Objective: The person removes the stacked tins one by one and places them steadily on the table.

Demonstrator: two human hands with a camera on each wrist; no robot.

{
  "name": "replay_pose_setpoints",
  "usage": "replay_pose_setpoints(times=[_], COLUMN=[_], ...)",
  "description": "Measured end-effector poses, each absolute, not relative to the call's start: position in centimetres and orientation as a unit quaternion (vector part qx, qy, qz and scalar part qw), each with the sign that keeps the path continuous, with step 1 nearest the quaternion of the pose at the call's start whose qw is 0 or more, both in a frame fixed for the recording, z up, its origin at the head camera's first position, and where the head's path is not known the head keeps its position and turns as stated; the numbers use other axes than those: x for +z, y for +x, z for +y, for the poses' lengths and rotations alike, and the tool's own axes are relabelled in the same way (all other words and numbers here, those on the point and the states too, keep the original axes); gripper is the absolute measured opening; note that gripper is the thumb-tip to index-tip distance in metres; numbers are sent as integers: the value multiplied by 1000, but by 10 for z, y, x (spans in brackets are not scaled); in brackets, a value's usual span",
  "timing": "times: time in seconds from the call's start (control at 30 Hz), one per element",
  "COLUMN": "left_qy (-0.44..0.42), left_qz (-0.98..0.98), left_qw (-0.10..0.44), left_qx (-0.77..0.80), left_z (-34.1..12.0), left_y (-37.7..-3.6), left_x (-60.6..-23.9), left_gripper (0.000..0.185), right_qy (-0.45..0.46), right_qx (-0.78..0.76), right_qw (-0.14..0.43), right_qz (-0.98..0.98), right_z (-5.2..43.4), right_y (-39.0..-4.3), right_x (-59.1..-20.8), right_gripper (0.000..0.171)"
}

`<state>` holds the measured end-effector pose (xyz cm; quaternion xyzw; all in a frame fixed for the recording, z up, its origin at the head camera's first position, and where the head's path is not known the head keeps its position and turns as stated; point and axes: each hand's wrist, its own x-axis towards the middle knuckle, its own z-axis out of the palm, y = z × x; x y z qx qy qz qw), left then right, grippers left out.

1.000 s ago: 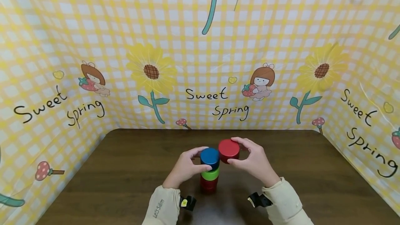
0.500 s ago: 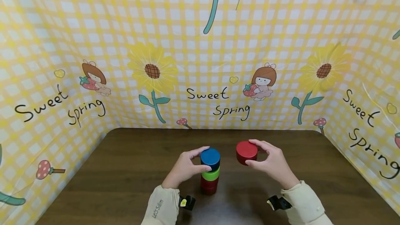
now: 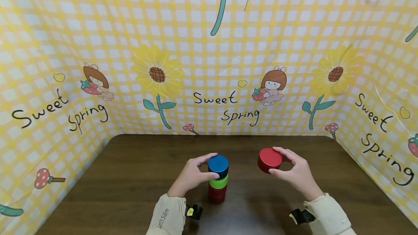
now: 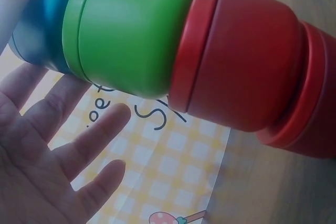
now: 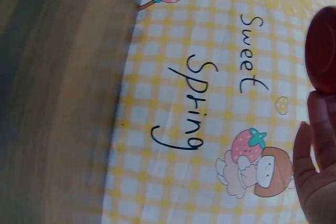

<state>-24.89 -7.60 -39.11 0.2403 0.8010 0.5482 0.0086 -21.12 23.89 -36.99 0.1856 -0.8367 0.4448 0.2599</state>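
A stack of small rounded jars with lids stands on the wooden table. At its top is a blue jar (image 3: 218,165), then a green jar (image 3: 218,183), with red below. The left wrist view shows that the red part is an upper red jar (image 4: 241,56) and a lower red jar (image 4: 315,119). My left hand (image 3: 188,176) holds the blue jar between thumb and fingers; its other fingers spread beside the green one. To the right of the stack, my right hand (image 3: 301,172) grips a red jar (image 3: 269,159) by its side, raised over the table.
The dark wooden table (image 3: 137,177) has rounded far corners. A yellow checked cloth (image 3: 209,64) printed with sunflowers and lettering hangs at the back and both sides. Black camera straps (image 3: 302,216) sit at the cream sleeves (image 3: 330,215).
My right hand has carried the red jar rightward, from right beside the blue jar to well apart from the stack. My left hand keeps its hold on the blue jar.
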Motion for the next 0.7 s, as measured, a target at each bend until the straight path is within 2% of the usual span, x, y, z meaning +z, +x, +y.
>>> replay_pose_setpoints(times=[0.23,0.7], left_qy=[236,246], left_qz=[805,801], left_qw=[10,13], left_qx=[543,546], left_z=[-77,-77], left_y=[-249,-251], left_x=[-392,-391], left_gripper=[57,59], right_qy=[168,168], right_qx=[458,480], right_qw=[228,94], right_qz=[-842,-856], right_z=[246,257], right_y=[-212,-213], right_x=[-376,-383], right_gripper=[52,55])
